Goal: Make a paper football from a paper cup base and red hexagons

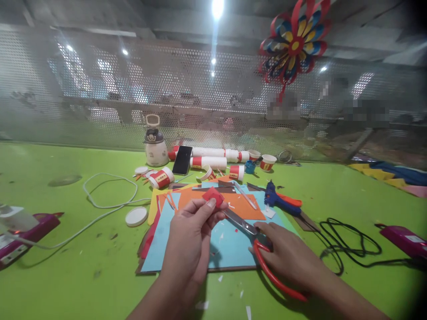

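Between the thumb and fingers of my left hand (196, 229) is a small piece of red paper (213, 195). My right hand (283, 249) grips scissors (245, 226) by their red handles. The blades point up and left, and their tips reach the fingers of my left hand, close to the red paper. Whether the blades touch the paper I cannot tell. Below both hands lies a stack of coloured paper, with a light blue sheet (233, 253) on top and an orange sheet (196, 202) further back.
A blue glue gun (280, 202) lies right of the paper, its black cord (353, 242) coiled nearby. Behind stand paper cups (162, 178), a phone (182, 160) and a bottle (156, 149). Purple power strips (33, 233) sit at both sides; a white cable (90, 218) crosses the left.
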